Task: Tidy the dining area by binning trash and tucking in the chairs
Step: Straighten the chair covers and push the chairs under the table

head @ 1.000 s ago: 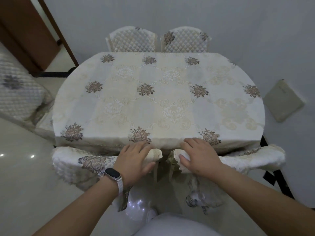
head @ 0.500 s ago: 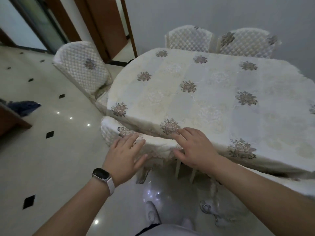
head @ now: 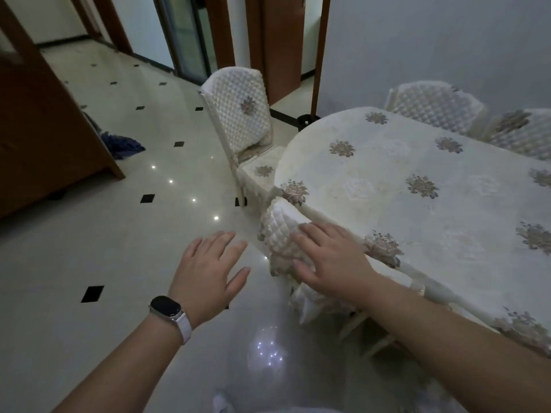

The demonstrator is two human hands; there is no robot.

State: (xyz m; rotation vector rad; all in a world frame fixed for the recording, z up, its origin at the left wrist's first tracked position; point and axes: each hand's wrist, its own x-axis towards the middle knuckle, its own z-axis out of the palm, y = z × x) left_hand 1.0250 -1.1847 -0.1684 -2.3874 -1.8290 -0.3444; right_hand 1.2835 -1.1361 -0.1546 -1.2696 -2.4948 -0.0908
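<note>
1. View swings left: end chair (head: 238, 114) now shows, seat only partly under the table (head: 417, 180); likely next to tuck.
2. Left hand (head: 208, 269) is off the near chair (head: 278, 231), fingers spread, empty.
3. Right hand (head: 331, 263) still lies flat on that tucked chair, fingers apart.

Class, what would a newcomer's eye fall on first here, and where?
The oval, flowered table fills the right side. The right hand lies flat on the quilted back of the near chair, tucked against the table's edge, while the left hand hovers open above the floor. An end chair stands farther left, seat showing.
</note>
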